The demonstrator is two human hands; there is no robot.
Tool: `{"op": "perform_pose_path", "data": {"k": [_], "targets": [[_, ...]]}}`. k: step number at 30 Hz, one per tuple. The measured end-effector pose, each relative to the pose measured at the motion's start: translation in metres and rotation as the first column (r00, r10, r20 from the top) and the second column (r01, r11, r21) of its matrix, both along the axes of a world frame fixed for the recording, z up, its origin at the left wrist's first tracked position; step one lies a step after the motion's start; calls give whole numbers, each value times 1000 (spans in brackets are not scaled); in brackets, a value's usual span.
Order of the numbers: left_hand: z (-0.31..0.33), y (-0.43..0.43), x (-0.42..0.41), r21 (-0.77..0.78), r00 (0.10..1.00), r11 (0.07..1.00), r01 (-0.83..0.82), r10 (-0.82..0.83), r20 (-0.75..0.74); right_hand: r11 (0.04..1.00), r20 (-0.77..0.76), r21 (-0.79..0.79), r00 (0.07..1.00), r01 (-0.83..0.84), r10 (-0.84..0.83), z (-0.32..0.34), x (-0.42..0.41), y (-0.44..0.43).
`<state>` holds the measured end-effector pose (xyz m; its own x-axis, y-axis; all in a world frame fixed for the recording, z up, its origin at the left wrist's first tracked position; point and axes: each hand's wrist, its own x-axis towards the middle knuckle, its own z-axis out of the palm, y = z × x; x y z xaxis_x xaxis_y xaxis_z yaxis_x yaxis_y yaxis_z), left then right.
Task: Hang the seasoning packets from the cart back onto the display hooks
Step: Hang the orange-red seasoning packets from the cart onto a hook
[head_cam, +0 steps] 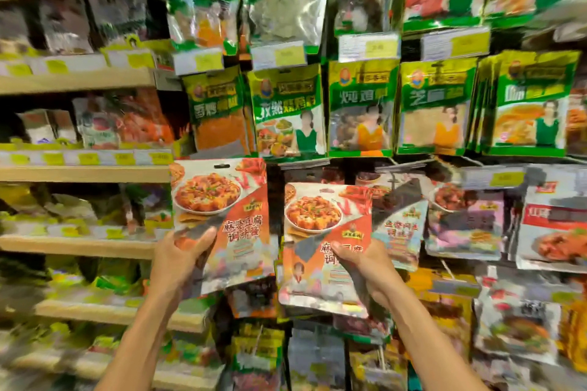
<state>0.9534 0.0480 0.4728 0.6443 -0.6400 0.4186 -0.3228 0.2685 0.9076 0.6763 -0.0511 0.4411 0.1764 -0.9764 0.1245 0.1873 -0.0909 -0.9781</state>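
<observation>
My left hand grips the lower left corner of an orange and white seasoning packet with a tofu dish printed on it, held upright in front of the display. Its hang slot near the top edge is free of any hook. My right hand grips a matching packet, or a small stack of them, at its lower right side, just right of the first one and a little lower. Whether the right packet hangs on a hook I cannot tell. No cart is in view.
Rows of green seasoning packets hang on hooks above, with yellow price tags. More packets hang to the right and below. Wooden shelves with bagged goods run along the left.
</observation>
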Motion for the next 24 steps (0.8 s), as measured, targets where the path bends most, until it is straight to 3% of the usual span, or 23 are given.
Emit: {"op": "perform_pose_path", "data": {"k": [12,24], "targets": [[-17,-46,34,24,963,978,206,-198,-182,993,-104,90,993,71,-61,18,44,-63],[3,-40,8,-16,987,987,158,-158,-22,977,-124,197,991,77,-53,6,46,-105]]}}
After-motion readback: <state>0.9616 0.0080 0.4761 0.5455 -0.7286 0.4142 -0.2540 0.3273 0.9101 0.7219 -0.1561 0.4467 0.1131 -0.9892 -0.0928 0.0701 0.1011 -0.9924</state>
